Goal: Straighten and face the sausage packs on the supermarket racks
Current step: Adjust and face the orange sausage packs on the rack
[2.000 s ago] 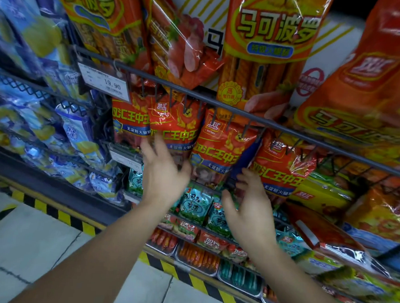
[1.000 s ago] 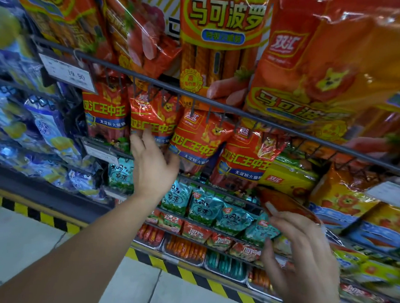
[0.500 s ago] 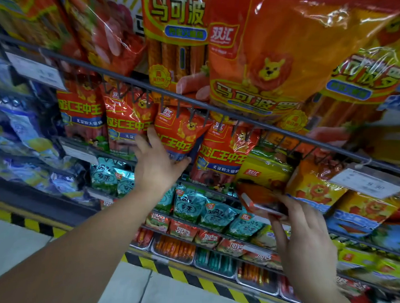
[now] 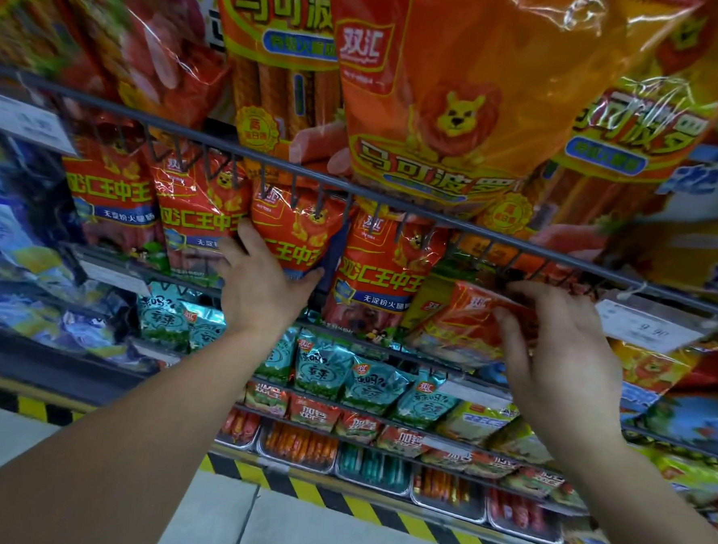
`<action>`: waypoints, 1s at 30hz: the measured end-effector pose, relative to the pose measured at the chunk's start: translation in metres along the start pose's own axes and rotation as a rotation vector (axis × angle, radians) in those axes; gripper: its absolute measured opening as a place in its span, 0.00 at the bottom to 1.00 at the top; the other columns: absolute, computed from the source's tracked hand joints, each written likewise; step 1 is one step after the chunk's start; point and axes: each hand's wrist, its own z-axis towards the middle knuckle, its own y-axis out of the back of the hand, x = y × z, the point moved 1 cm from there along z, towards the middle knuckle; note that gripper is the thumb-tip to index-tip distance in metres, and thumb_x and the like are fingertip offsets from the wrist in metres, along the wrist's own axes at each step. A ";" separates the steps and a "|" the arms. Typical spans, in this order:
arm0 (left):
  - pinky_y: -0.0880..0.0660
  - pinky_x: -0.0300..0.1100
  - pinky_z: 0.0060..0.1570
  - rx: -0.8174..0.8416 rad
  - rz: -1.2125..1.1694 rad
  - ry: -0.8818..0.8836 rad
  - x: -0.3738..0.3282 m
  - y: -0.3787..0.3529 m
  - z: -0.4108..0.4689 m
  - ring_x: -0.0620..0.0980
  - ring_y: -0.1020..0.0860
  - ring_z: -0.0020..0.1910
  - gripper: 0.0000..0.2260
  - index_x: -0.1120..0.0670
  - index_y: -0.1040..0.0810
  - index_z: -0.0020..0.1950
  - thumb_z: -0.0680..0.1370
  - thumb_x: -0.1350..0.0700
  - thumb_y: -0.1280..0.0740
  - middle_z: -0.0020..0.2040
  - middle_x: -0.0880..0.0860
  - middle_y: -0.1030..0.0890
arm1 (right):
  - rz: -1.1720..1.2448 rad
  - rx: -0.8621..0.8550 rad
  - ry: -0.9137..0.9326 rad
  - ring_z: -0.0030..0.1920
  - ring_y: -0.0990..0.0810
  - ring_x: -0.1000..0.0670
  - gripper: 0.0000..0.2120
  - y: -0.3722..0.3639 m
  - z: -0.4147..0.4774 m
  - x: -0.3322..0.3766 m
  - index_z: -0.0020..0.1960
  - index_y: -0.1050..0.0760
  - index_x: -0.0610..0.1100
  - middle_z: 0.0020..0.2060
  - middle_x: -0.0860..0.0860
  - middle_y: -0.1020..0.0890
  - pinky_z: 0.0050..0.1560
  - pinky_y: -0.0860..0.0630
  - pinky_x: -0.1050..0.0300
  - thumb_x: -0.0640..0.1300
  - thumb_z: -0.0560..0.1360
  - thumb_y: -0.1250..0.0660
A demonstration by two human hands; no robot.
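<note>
Left hand (image 4: pixel 264 285) lies flat with fingers straight, pressing the third red glossy plastic sausage pack (image 4: pixel 297 230) in the row hanging under the grey wire rack rail (image 4: pixel 395 198). Right hand (image 4: pixel 566 356) grips a flat orange-red film sausage pack (image 4: pixel 455 324), thumb on its front, fingers curled over its top edge. That pack is tilted at the row's right end, overlapping a yellow pack (image 4: pixel 434 291).

Large packs (image 4: pixel 443 108) hang above the rail (image 4: pixel 214 142), smaller packs (image 4: pixel 374 272) and tilted pack (image 4: pixel 459 324) below.
</note>
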 end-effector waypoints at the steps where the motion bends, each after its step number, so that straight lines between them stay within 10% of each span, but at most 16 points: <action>1: 0.24 0.61 0.52 0.001 0.003 0.001 0.000 0.000 0.000 0.71 0.35 0.67 0.51 0.60 0.48 0.76 0.67 0.37 0.25 0.71 0.65 0.39 | 0.005 0.015 0.001 0.51 0.26 0.43 0.13 -0.002 0.001 0.001 0.60 0.24 0.41 0.49 0.45 0.20 0.33 0.28 0.52 0.47 0.80 0.35; 11: 0.26 0.60 0.55 -0.056 0.117 0.007 -0.004 0.005 -0.018 0.66 0.33 0.66 0.50 0.60 0.47 0.76 0.68 0.32 0.29 0.68 0.63 0.36 | 0.031 0.050 -0.018 0.63 0.31 0.32 0.27 -0.041 -0.009 -0.002 0.72 0.35 0.37 0.63 0.35 0.28 0.60 0.30 0.40 0.31 0.75 0.33; 16: 0.31 0.58 0.51 -0.261 0.051 -0.165 -0.007 0.011 -0.039 0.64 0.31 0.59 0.37 0.63 0.36 0.70 0.71 0.41 0.28 0.61 0.63 0.30 | -0.197 0.274 -0.090 0.79 0.54 0.42 0.43 -0.056 -0.008 0.000 0.80 0.54 0.42 0.79 0.41 0.45 0.68 0.32 0.40 0.38 0.76 0.30; 19: 0.31 0.56 0.51 -0.250 0.044 -0.302 -0.012 0.010 -0.052 0.63 0.31 0.58 0.33 0.63 0.35 0.68 0.72 0.44 0.30 0.59 0.63 0.30 | -0.238 0.413 -0.143 0.75 0.69 0.49 0.42 -0.059 -0.001 -0.001 0.79 0.68 0.46 0.78 0.49 0.63 0.77 0.49 0.46 0.47 0.81 0.38; 30: 0.25 0.58 0.58 0.149 0.093 -0.612 -0.044 -0.022 -0.085 0.61 0.37 0.72 0.34 0.54 0.37 0.76 0.73 0.49 0.29 0.74 0.58 0.38 | -0.310 0.546 -0.123 0.80 0.54 0.46 0.47 -0.061 0.020 -0.003 0.80 0.63 0.48 0.80 0.48 0.54 0.75 0.45 0.44 0.56 0.75 0.33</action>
